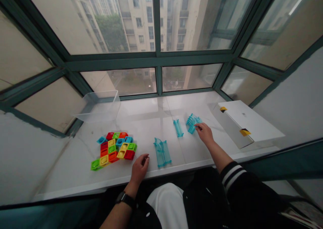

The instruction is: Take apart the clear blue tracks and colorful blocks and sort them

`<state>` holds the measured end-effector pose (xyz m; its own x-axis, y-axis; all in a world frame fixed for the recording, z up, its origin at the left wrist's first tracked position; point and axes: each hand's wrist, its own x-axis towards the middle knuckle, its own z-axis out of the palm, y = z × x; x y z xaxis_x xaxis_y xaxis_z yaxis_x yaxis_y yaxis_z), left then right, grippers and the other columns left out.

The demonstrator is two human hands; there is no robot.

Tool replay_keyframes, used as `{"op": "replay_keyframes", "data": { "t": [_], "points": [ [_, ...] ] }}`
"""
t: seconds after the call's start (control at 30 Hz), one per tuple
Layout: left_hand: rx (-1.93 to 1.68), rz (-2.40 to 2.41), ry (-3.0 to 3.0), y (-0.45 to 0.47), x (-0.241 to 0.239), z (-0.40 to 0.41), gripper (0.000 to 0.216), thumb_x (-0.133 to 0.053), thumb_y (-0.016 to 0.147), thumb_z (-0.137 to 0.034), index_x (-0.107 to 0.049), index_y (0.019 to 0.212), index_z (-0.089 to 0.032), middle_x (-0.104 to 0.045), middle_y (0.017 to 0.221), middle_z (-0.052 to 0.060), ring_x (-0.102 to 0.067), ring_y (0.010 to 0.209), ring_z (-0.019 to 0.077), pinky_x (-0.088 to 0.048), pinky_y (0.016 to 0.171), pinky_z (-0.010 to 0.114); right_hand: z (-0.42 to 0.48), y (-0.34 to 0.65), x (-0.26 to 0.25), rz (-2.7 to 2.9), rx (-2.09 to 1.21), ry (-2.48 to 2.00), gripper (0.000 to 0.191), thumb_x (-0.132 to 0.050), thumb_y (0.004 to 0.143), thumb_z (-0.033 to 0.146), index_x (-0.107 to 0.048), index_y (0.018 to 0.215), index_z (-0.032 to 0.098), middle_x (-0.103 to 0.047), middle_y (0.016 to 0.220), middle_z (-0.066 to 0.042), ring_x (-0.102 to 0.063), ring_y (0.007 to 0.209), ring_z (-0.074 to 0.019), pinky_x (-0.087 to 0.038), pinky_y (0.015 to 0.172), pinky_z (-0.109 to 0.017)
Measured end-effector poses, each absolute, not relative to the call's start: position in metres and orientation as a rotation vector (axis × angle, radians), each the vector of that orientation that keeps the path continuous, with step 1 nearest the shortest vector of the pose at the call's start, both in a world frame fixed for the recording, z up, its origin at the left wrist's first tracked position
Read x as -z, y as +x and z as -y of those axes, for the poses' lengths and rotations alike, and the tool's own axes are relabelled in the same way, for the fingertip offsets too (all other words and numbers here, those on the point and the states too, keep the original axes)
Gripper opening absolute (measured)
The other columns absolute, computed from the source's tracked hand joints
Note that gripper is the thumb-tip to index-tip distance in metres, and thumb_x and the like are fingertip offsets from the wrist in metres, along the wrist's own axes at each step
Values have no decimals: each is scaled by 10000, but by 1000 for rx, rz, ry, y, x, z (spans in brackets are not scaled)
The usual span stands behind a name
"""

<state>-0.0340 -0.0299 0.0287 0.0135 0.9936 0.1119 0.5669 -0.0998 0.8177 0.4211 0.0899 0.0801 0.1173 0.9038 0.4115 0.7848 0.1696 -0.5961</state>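
Note:
My right hand [205,133] reaches to a cluster of clear blue plastic track pieces [191,122], its fingers pinched at the near right edge of the curved ones. Left of that cluster lies a narrow straight blue track piece [178,128], touched by neither hand. A wider clear blue track piece with a curved rib [162,152] lies nearer the front edge, between my two hands. My left hand [140,168] rests at the front of the white sill, fingers curled with nothing visible in them. Beside it, to the left, are several coloured plastic blocks [112,149] in red, green, yellow, orange and blue.
A clear plastic bin [101,106] stands at the back left by the window. At the right is a white box [248,123] with yellow-and-black tabs. The white sill [148,121] ends at a front edge just before my lap. Green window frames enclose the back and sides.

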Motion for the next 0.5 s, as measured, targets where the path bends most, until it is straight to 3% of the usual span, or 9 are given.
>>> {"op": "replay_keyframes", "data": {
  "t": [0.5],
  "points": [
    [-967, -1612, 1731, -33, -32, 30, 329, -554, 967, -464, -730, 1104, -222, -779, 998, 71, -733, 868, 237, -591, 821, 388, -89, 420, -79, 1692, -211, -1617, 233, -577, 901, 267, -778, 1011, 223, -716, 990, -83, -660, 801, -227, -553, 820, -391]
  ]
}}
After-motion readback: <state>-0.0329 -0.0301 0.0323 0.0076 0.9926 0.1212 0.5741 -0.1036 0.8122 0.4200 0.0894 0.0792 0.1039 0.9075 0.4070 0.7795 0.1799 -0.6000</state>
